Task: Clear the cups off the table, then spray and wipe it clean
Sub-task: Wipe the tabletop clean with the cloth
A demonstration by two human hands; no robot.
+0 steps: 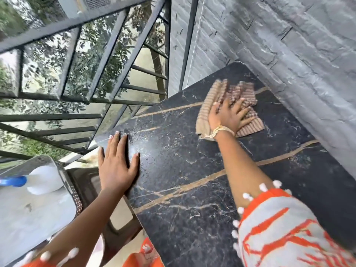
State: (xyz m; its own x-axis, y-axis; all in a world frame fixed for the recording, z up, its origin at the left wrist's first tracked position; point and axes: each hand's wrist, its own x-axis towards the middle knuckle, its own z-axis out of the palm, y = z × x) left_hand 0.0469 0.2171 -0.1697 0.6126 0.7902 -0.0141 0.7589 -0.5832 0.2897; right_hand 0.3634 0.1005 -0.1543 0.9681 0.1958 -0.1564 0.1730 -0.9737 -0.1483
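Observation:
A black marble table [192, 180] with gold veins fills the middle of the view. My right hand [229, 114] lies flat with spread fingers on a brown striped cloth [210, 105], pressing it onto the far part of the tabletop near the wall. My left hand [117, 164] rests flat on the table's left edge, fingers straight. A wet sheen shows on the marble beside my left hand. No cups are in view on the table. A white spray bottle [44, 180] with a blue top lies on a pale seat at the left.
A grey stone wall [289, 54] runs along the table's right side. A black metal railing [96, 74] with trees beyond it stands to the left and ahead. The pale chair [28, 218] with the bottle sits close to the table's left edge.

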